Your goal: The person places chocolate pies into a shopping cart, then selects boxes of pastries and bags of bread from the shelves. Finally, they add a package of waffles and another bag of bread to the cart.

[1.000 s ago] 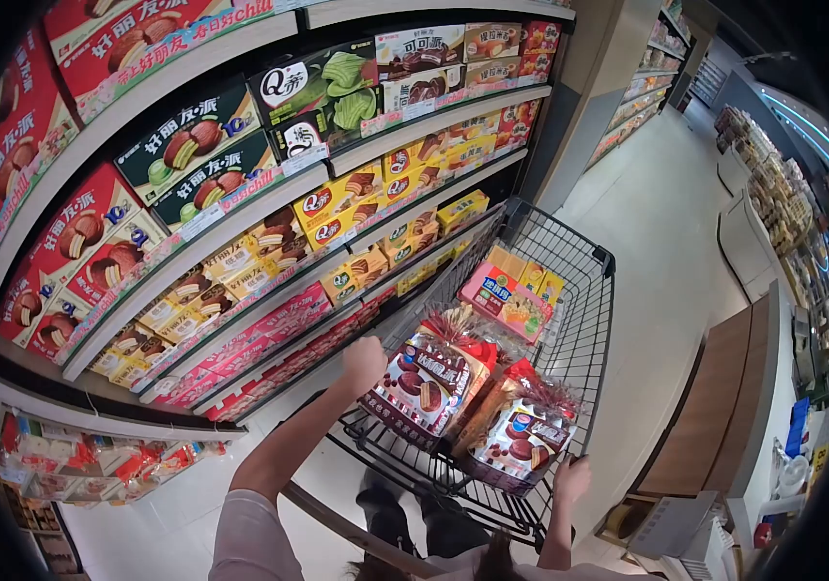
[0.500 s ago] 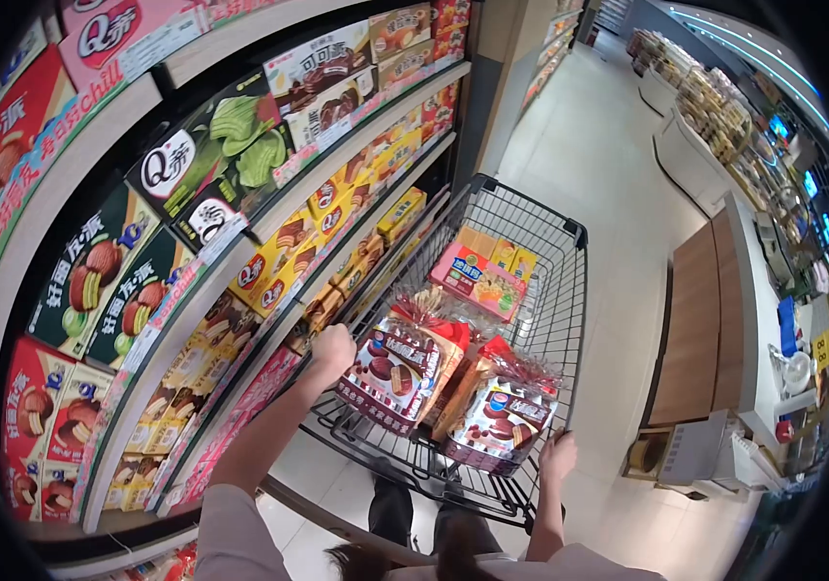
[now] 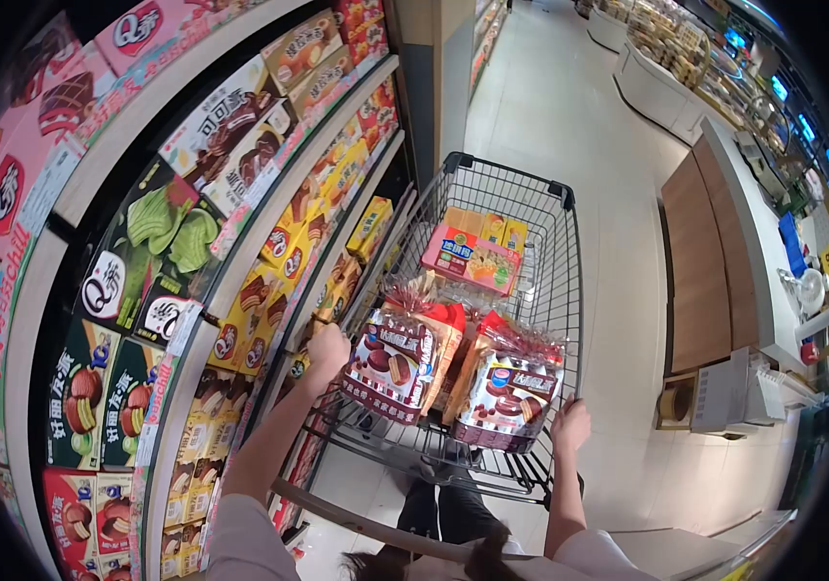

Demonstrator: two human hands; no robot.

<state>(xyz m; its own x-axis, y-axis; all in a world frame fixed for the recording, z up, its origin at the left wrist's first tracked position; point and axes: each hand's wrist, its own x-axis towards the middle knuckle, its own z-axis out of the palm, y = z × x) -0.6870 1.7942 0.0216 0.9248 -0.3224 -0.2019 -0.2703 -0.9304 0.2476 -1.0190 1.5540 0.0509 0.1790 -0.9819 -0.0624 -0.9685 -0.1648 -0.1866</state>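
Observation:
A black wire shopping cart (image 3: 508, 174) is in front of me. My left hand (image 3: 328, 351) is closed on its left side rim, close to the shelf. On the opposite side rim my right hand (image 3: 571, 426) is closed too, lower in view. Between the hands lie two clear bags of chocolate pie snacks, a left bag (image 3: 393, 366) and a right bag (image 3: 509, 402), both with dark printed labels and gathered tops. Farther forward in the basket sits a pink snack box (image 3: 473, 259) with yellow packs (image 3: 504, 230) behind it. The cart's push bar (image 3: 366, 526) crosses near my body.
Shelves along the left hold boxed snacks, including green-and-black boxes (image 3: 148, 247), yellow boxes (image 3: 284, 247) and white cocoa pie boxes (image 3: 216, 126). A wood-panelled counter (image 3: 700, 261) stands on the right. Pale tiled floor (image 3: 555, 97) runs ahead past a pillar (image 3: 424, 77).
The cart and I have moved forward along the shelves, and the counter appears nearer. Both hands keep their hold on the cart's sides; its goods stay in place.

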